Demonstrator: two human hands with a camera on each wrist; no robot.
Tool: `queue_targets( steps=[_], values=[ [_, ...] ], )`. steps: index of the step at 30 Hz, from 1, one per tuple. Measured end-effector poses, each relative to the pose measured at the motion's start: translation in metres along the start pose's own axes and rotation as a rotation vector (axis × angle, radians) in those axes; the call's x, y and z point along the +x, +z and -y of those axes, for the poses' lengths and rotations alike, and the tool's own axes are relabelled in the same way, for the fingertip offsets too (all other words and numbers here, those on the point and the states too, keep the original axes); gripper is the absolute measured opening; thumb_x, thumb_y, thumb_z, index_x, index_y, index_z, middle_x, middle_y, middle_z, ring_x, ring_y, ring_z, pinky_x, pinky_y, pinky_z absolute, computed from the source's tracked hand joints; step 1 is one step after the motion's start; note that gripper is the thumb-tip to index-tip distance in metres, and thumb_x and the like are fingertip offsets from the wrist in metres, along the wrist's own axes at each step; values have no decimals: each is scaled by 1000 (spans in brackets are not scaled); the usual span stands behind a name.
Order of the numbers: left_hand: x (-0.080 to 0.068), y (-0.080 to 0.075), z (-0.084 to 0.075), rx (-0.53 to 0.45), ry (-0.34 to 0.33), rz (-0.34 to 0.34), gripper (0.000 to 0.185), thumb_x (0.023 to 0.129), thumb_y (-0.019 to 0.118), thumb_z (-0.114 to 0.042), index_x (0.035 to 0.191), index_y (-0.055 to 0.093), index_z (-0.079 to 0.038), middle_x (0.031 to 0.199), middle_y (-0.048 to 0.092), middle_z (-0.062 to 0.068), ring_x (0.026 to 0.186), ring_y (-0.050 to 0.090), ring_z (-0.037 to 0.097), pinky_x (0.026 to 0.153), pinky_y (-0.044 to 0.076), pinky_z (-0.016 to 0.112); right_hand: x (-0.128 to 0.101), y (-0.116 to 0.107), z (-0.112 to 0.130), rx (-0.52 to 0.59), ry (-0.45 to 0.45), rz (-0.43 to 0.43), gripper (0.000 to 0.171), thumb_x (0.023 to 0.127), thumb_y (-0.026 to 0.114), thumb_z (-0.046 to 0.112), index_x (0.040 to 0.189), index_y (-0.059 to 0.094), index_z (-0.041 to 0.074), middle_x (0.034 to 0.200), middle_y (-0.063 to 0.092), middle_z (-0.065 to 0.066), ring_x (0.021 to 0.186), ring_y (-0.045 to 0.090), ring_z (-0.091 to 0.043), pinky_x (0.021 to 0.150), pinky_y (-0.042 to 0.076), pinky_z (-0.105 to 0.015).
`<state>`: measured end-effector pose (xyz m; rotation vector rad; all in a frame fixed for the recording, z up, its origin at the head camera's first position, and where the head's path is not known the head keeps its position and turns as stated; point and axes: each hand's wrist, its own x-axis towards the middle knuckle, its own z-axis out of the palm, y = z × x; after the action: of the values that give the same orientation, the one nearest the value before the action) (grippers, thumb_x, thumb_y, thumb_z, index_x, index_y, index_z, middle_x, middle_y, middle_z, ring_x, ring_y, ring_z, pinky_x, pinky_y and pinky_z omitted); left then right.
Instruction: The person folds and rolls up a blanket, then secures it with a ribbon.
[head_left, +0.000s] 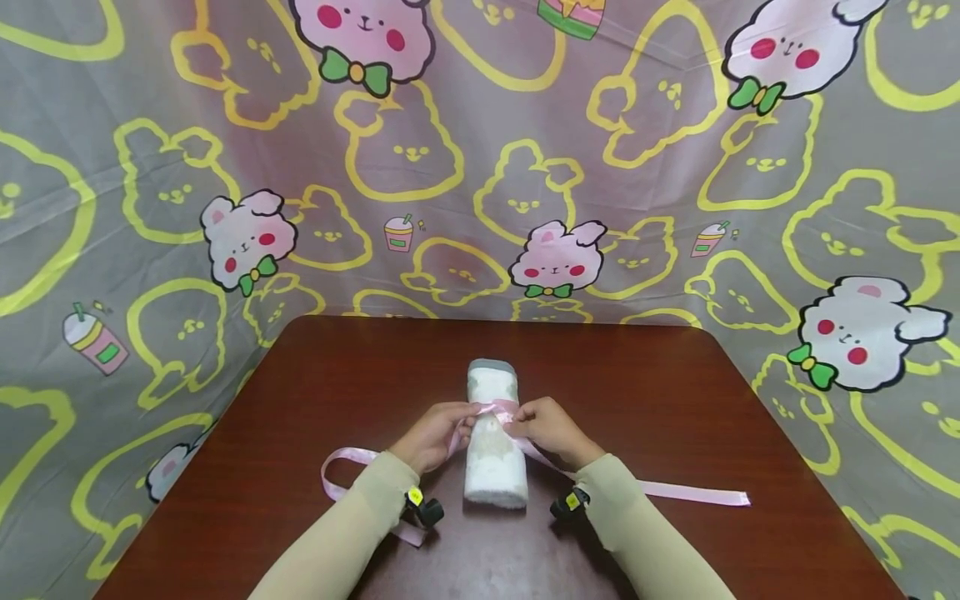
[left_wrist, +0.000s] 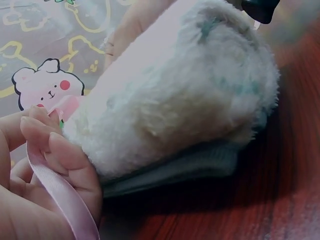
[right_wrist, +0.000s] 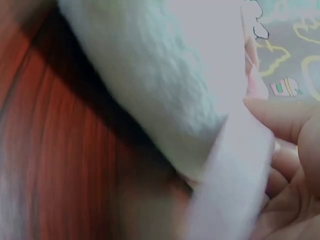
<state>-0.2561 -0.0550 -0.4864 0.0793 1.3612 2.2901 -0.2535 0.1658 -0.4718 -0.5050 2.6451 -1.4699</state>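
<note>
A rolled fluffy towel point(head_left: 495, 475), white with beige patches, lies lengthwise on the table, a grey edge at its far end. Around its middle runs a pink satin ribbon point(head_left: 697, 493), crossing on top. On the towel's left side my left hand point(head_left: 431, 437) holds one ribbon part; in the left wrist view the ribbon point(left_wrist: 62, 195) passes over its curled fingers beside the towel point(left_wrist: 165, 95). My right hand point(head_left: 558, 429), on the other side, pinches the ribbon point(right_wrist: 235, 170) between thumb and fingers in the right wrist view. Fingers partly hide the crossing.
The dark red-brown table point(head_left: 360, 350) reaches back to a grey curtain point(head_left: 450, 225) printed with bunnies. One ribbon tail loops on the left under the left forearm; the other lies straight out to the right. Black wrist cameras point(head_left: 426, 510) sit on both wrists.
</note>
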Motion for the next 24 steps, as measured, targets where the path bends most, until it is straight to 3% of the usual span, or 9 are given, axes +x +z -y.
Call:
queue_targets(
  steps=[6,9,13,16,22,24],
  values=[
    [0,-2,1,0,-10,11,9,95,59,-7,92,67,-3,69,52,-1,59,47,7,53,40,20,5,9,7,-36,97,-140,23,80,80,25,68,68,10,61,56,2,59,49,-14,49,38,-28],
    [-1,-2,1,11,-12,26,10,95,58,-7,92,66,-4,69,52,-2,60,47,7,53,40,20,7,14,6,-111,108,-216,29,81,79,32,63,66,13,57,52,4,55,47,-13,47,36,-28],
    [0,-2,1,12,-16,38,9,96,57,-7,92,65,-4,68,51,-2,59,47,6,52,40,19,6,17,5,-196,91,-240,36,85,73,36,58,61,15,52,46,7,51,43,-11,45,33,-28],
    [1,-2,1,10,-20,40,10,96,57,-6,93,66,-4,69,53,-2,59,47,6,52,39,19,2,12,3,-170,70,-183,36,88,69,39,62,61,15,53,44,8,52,41,-10,46,32,-28],
    [0,-1,0,36,-30,6,7,94,59,-6,93,66,-5,69,54,-2,59,48,6,51,39,18,-8,-6,-3,81,95,47,28,85,75,31,71,66,8,57,48,2,54,44,-12,48,34,-26],
    [0,-1,-1,51,-26,-3,6,94,60,-7,94,65,-4,70,54,-1,59,48,6,51,39,17,-8,-8,-5,115,92,95,28,84,76,27,70,64,6,56,47,1,53,44,-12,48,35,-26]
  ],
)
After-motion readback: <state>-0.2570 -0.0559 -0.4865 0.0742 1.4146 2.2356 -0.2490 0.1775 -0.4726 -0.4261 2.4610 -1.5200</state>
